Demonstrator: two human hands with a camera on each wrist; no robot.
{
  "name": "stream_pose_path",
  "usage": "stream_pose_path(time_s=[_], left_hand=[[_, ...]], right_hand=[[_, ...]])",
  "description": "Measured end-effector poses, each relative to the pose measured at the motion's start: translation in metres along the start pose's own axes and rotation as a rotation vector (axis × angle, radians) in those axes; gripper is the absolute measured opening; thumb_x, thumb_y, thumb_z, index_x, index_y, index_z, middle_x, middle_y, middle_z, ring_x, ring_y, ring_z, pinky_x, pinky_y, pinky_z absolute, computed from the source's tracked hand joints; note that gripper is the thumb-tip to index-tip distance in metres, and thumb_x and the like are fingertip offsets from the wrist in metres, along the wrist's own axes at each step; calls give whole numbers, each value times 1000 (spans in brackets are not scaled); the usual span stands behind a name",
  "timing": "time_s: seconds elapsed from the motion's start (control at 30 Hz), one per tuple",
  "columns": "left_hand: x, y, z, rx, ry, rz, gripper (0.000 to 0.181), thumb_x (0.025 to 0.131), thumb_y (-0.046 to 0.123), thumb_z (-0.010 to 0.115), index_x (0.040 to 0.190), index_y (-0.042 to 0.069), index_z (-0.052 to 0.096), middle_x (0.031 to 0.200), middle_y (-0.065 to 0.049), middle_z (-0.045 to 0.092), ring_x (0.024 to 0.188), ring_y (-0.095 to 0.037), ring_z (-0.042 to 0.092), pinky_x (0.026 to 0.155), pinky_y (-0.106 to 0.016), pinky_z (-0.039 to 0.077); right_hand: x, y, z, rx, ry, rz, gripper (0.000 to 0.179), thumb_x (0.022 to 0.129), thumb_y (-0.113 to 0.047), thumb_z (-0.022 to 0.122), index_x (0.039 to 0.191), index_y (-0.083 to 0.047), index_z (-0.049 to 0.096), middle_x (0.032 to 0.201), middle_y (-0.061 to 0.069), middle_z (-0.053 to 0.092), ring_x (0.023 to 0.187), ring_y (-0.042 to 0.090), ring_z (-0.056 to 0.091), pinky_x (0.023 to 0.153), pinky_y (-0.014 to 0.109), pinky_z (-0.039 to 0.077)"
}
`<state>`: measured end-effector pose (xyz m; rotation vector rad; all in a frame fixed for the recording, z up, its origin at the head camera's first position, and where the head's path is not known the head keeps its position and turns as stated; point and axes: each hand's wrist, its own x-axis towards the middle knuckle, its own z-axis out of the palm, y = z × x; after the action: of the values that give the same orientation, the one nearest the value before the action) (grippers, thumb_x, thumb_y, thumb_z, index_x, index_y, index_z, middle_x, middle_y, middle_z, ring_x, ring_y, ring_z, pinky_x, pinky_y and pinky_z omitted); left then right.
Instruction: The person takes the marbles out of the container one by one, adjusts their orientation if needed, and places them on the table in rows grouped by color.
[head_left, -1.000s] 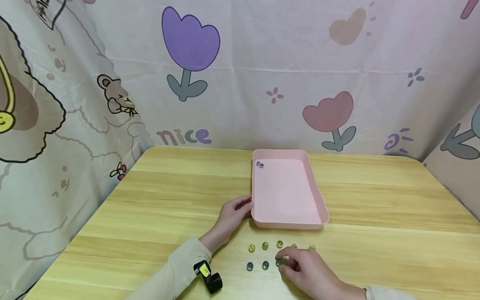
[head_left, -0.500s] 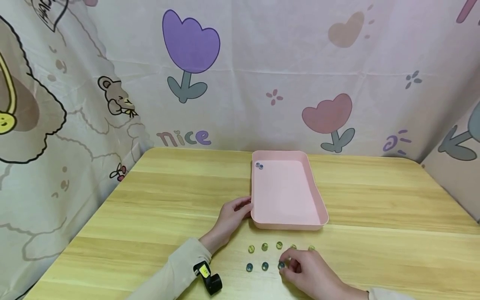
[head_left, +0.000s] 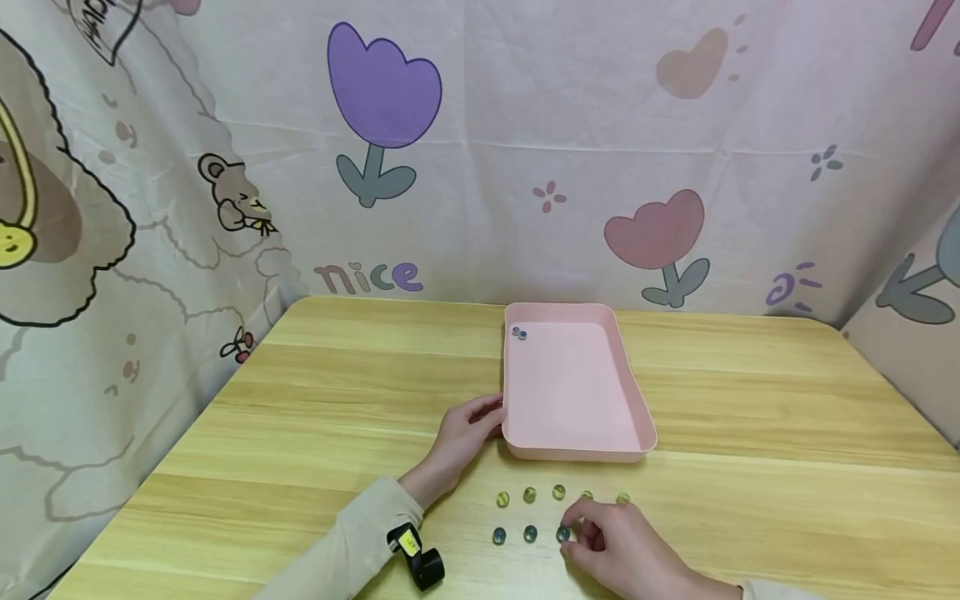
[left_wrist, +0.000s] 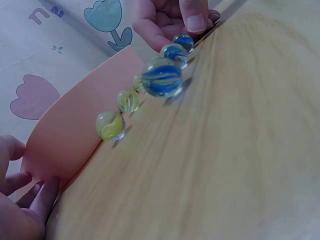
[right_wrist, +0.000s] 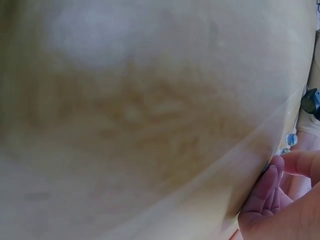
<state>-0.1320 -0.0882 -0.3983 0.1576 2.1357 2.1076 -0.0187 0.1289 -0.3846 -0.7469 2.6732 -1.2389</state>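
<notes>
A pink tray [head_left: 577,433] lies on the wooden table with two blue marbles [head_left: 519,333] in its far left corner. My left hand [head_left: 468,425] holds the tray's near left corner, its fingers [left_wrist: 42,197] curled against the wall. In front of the tray lie a row of several yellow marbles [head_left: 529,495] and a nearer row of three blue marbles [head_left: 499,535]. My right hand [head_left: 577,537] pinches the rightmost blue marble [head_left: 562,534], which sits on the table. In the left wrist view the thumb [left_wrist: 195,22] sits just above that marble [left_wrist: 183,40].
A black wrist camera [head_left: 420,562] sits on my left sleeve. Printed cloth walls close in the table's back and sides. The wooden table [head_left: 750,467] stretches bare to the left and right of the tray. The right wrist view is mostly blurred tabletop.
My right hand has slid slightly toward me with its fingertips on the rightmost blue marble. The left hand and the tray have stayed put.
</notes>
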Motion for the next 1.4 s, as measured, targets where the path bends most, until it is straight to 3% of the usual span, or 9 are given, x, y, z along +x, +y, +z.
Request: stream_pose_path(time_s=[0.27, 0.53, 0.8, 1.4], left_hand=[[0, 0, 0, -4, 1, 0, 38, 95, 10, 60, 128, -9, 55, 121, -21, 61, 102, -25, 63, 88, -29, 53], [-2, 2, -1, 14, 7, -16, 39, 95, 12, 61, 129, -7, 55, 121, -19, 61, 102, -24, 63, 88, -29, 53], [0, 1, 0, 5, 4, -15, 39, 95, 10, 60, 129, -8, 55, 121, -21, 60, 102, -24, 63, 88, -29, 53], [2, 0, 2, -3, 4, -4, 38, 95, 9, 60, 128, -9, 55, 119, -21, 61, 100, -24, 63, 87, -29, 54]], right_hand=[[-1, 0, -1, -25, 31, -12, 14, 82, -10, 74, 93, -10, 65, 65, -19, 46, 57, -5, 43, 52, 18, 42], [3, -2, 3, -8, -1, -10, 29, 86, -19, 73, 110, -6, 64, 65, -20, 49, 56, -5, 46, 52, 18, 43], [2, -2, 2, 7, 9, 12, 8, 86, -14, 73, 92, -11, 68, 65, -19, 48, 56, -5, 43, 49, 18, 42], [1, 0, -2, -1, 27, 11, 9, 86, -13, 73, 93, -13, 67, 65, -18, 48, 55, -5, 41, 49, 18, 41]])
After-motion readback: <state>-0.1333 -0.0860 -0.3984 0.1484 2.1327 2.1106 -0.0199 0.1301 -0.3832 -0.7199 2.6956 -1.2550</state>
